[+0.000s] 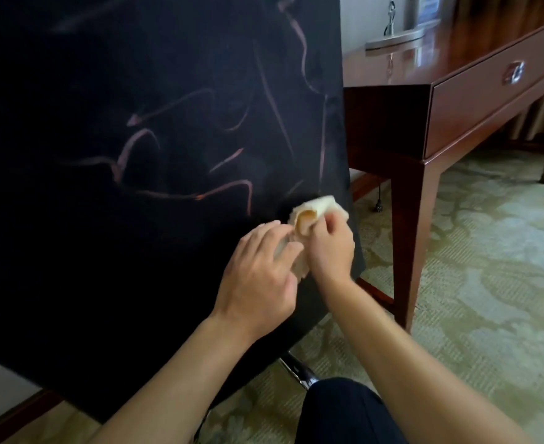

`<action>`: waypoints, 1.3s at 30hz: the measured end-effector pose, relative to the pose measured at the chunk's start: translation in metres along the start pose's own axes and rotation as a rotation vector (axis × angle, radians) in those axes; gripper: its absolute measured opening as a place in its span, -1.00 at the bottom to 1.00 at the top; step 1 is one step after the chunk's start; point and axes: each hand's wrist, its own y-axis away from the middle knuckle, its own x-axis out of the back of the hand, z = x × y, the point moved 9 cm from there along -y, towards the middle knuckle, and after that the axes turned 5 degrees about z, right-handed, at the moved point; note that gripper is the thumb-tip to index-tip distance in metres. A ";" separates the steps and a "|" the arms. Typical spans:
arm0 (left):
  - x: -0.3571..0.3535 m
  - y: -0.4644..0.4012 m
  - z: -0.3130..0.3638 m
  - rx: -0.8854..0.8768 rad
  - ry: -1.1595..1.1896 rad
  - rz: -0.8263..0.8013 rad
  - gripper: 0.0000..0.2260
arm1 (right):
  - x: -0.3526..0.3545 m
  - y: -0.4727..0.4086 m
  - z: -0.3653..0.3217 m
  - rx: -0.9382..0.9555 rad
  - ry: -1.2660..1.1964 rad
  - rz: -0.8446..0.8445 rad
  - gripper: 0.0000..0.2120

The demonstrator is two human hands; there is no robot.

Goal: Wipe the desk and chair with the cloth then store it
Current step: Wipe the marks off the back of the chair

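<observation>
The cream cloth (309, 216) is bunched in both my hands, against the lower right part of the black chair back (155, 174), which shows pinkish creases. The glossy dark wood counter (456, 100) with one drawer stands just right of the chair.

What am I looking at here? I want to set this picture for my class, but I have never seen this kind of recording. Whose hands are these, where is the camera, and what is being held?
There is no machine: a person works with bare hands, and the one picture comes from a camera worn on their head, looking forward and down. The big dark surface is the back of a chair, with faint pinkish streaks on it. The right hand grips a pale cloth against the chair's lower right edge. The left hand also has its fingers on the cloth, curled over it. To the right stands a glossy wooden desk with a drawer, on patterned carpet. A shiny object on the desk is too blurred to name.
</observation>
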 end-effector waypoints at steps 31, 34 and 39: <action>-0.007 0.005 -0.020 -0.100 0.093 -0.020 -0.70 | 0.022 -0.002 0.114 -0.266 0.171 -0.011 -0.82; -0.004 0.007 -0.021 -0.110 0.107 -0.005 -0.71 | 0.013 -0.001 0.086 -0.196 0.096 -0.019 -0.78; 0.009 0.012 -0.026 -0.084 0.180 0.016 -0.70 | -0.009 0.018 -0.047 0.152 -0.125 -0.102 -0.77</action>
